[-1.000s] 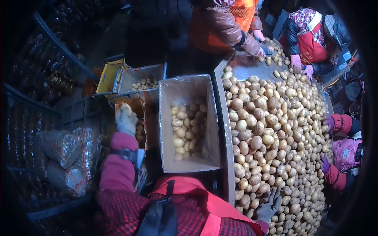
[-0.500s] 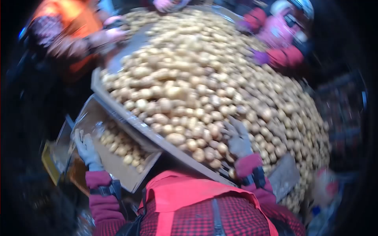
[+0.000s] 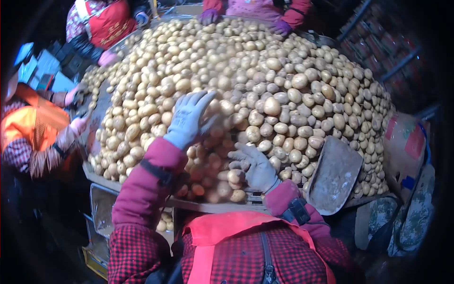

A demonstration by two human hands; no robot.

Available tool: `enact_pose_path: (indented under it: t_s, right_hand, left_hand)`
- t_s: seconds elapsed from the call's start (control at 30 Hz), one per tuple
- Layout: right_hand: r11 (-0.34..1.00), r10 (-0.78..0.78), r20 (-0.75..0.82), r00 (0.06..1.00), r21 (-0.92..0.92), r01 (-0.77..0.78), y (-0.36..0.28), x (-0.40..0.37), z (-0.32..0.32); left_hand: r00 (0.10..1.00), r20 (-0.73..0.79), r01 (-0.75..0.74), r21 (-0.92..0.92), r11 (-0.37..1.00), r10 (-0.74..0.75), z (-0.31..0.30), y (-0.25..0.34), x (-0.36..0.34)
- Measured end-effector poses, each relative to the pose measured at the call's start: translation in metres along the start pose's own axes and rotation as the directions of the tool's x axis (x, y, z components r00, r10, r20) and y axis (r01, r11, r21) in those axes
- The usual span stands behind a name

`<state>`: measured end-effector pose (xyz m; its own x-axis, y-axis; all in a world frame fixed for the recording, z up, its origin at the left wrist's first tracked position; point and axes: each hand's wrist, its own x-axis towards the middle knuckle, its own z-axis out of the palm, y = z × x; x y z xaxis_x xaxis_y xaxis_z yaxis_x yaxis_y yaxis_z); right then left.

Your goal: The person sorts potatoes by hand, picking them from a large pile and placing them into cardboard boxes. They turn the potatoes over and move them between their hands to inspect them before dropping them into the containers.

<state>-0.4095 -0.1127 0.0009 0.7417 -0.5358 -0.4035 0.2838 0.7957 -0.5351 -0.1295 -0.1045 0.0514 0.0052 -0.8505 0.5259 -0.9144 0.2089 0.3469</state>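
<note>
A large heap of potatoes (image 3: pixel 293 94) covers the table in front of me. My left hand (image 3: pixel 187 120), in a pale grey-blue glove, reaches over the middle of the heap with its fingers stretched out and the thumb apart. Close to the table's near edge, my right hand (image 3: pixel 257 168), gloved too, has its fingers spread beside several potatoes (image 3: pixel 234 177). I see nothing gripped in either hand. A dusty, flat-bottomed scoop (image 3: pixel 335 176) lies on the potatoes to the right of my right hand.
A cardboard box (image 3: pixel 165 236) with some potatoes stands below the near edge, partly hidden by my left arm. Co-workers' gloved hands rest at the far edge and the left side. At the right is a carton (image 3: pixel 402 151) beside camouflage-patterned cloth (image 3: pixel 418 208).
My left hand has moved from the cardboard box up over the heap. My right hand stays near the close edge. The view has turned, and the scoop shows more fully.
</note>
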Motion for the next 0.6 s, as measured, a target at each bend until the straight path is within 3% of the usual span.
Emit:
enact_pose_path:
  t_s: [0.07, 0.13, 0.27, 0.4, 0.43, 0.53, 0.6]
  right_hand:
    - [0.999, 0.040, 0.074, 0.996, 0.022, -0.042, -0.001, 0.006, -0.014]
    - [0.994, -0.004, 0.021, 1.000, -0.108, 0.007, -0.003, 0.006, -0.009]
    - [0.989, -0.059, 0.026, 0.998, -0.137, 0.062, -0.010, 0.005, -0.004]
    - [0.997, -0.042, 0.072, 0.996, -0.060, 0.046, -0.009, 0.012, -0.009]
    - [0.995, 0.028, 0.075, 0.997, 0.095, -0.036, -0.014, 0.011, -0.005]
    - [0.997, -0.035, 0.031, 0.999, -0.072, 0.037, -0.013, 0.010, -0.002]
    - [0.997, -0.018, 0.042, 0.999, -0.078, 0.021, -0.015, 0.009, -0.007]
  left_hand:
    - [0.992, 0.116, -0.056, 0.087, 0.995, 0.045, 0.031, -0.021, 0.037]
    - [0.963, 0.263, -0.079, 0.083, 0.993, 0.055, 0.047, -0.036, 0.067]
    - [0.874, 0.482, 0.026, 0.074, 0.997, -0.059, 0.065, -0.047, 0.077]
    - [0.874, 0.484, -0.016, 0.121, 0.993, -0.045, 0.055, -0.057, 0.052]
    - [0.880, 0.474, -0.037, 0.158, 0.987, -0.043, 0.050, -0.046, 0.047]
    - [0.931, 0.363, -0.126, 0.200, 0.972, 0.046, 0.034, -0.022, 0.024]
    - [0.965, 0.244, -0.145, 0.198, 0.969, 0.095, 0.021, -0.015, 0.012]
